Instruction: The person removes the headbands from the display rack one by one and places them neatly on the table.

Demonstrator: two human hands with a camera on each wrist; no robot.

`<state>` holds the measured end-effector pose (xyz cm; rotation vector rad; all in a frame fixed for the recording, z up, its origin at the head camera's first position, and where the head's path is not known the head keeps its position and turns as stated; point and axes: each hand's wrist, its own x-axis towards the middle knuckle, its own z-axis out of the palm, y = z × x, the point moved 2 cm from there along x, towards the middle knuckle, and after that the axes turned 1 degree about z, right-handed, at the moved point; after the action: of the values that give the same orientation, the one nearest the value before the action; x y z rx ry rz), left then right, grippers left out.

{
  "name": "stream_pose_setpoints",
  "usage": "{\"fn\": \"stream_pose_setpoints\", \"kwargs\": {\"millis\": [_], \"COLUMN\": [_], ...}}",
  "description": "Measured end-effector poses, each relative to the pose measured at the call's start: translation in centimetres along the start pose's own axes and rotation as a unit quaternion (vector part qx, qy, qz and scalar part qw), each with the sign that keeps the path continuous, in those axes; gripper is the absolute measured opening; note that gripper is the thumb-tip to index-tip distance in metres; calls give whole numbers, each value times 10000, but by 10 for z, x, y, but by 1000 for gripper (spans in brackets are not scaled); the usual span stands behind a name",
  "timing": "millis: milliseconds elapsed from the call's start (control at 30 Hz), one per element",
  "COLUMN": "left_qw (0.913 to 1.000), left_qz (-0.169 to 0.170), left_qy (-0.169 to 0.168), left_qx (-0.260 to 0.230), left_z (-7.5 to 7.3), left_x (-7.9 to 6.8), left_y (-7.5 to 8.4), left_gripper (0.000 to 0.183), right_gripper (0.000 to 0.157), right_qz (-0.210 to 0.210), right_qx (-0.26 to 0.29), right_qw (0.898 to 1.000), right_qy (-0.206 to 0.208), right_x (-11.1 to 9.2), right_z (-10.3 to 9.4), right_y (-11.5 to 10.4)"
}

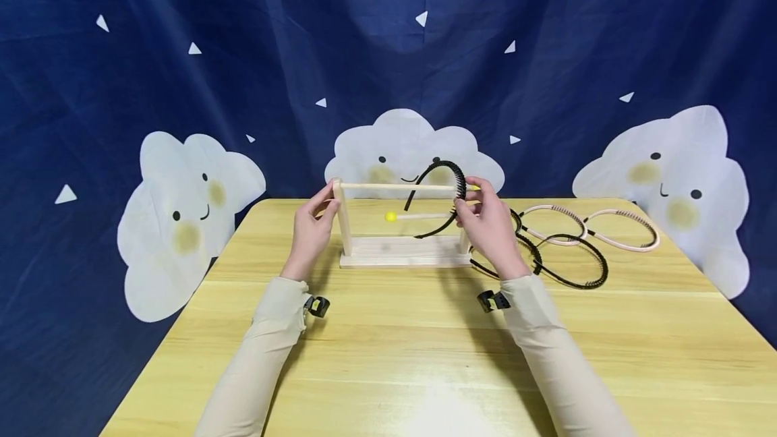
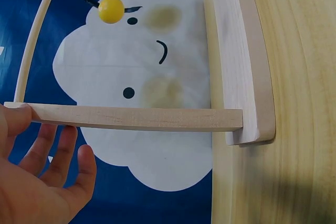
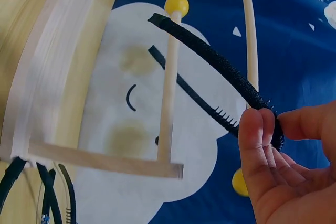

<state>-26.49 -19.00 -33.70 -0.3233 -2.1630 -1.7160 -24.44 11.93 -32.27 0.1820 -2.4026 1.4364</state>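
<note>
My left hand [image 1: 311,228] pinches the top of the left post [image 2: 136,117] of a pale wooden rack [image 1: 407,260], thumb on the near side. An upper rod [image 1: 394,187] runs from that post toward the right; a shorter lower rod [image 3: 169,87] from the right post ends in a yellow ball [image 1: 391,217]. With thumb and fingers, my right hand [image 1: 492,221] grips a black toothed headband [image 3: 210,59] by its curved middle, at the right end of the upper rod. The headband's two tips point left, overlapping the lower rod in the right wrist view.
Right of the rack, several more headbands lie on the wooden table [image 1: 388,349], among them a black one [image 1: 597,275] and a pale pink one [image 1: 625,246] with dark teeth. Behind the table hangs a blue curtain [image 1: 364,32] with white clouds.
</note>
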Motion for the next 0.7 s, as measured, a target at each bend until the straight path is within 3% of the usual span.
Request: {"fn": "stream_pose_setpoints", "kwargs": {"millis": [167,433,700], "left_qw": [10000,10000,10000], "left_qz": [-46,-84,-49], "left_qy": [-22,-26,-44], "left_qx": [26,-40,-48], "left_z": [0,-1,-1], "left_x": [-3,0,0], "left_y": [8,1,2], "left_gripper": [46,46,46], "right_gripper": [51,48,51], "right_qz": [107,67,286], "right_qx": [18,53,-149], "right_qw": [9999,9998,9994], "right_qy": [38,205,157], "right_x": [-1,-2,-6], "right_z": [-11,-26,-41], "right_y": [7,18,29]}}
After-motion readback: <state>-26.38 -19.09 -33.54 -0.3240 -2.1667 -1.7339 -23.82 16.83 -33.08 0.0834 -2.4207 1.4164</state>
